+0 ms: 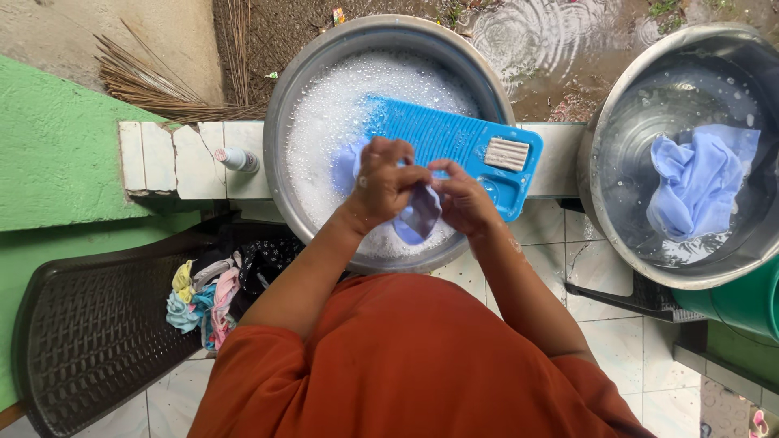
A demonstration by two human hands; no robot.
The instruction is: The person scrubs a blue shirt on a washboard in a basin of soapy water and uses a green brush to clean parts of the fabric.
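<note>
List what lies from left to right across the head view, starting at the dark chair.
Dark plastic chair → pile of small clothes → small bottle → soapy metal basin → left hand → lilac cloth → right hand → soap bar → second metal basin → blue garment.

Even, diffuse daylight fills the scene, bright without harsh contrast. Shadows are soft and short, lying mainly under the dark plastic chair at near left and beneath the rims of the metal basins. Pale sky reflections give mild glare on the far puddle and on the inner wall of the right basin. Focus is sharp across the centre; the foam in the middle basin is nearly overexposed. Wide-angle curvature bends lines toward the edges.
</note>
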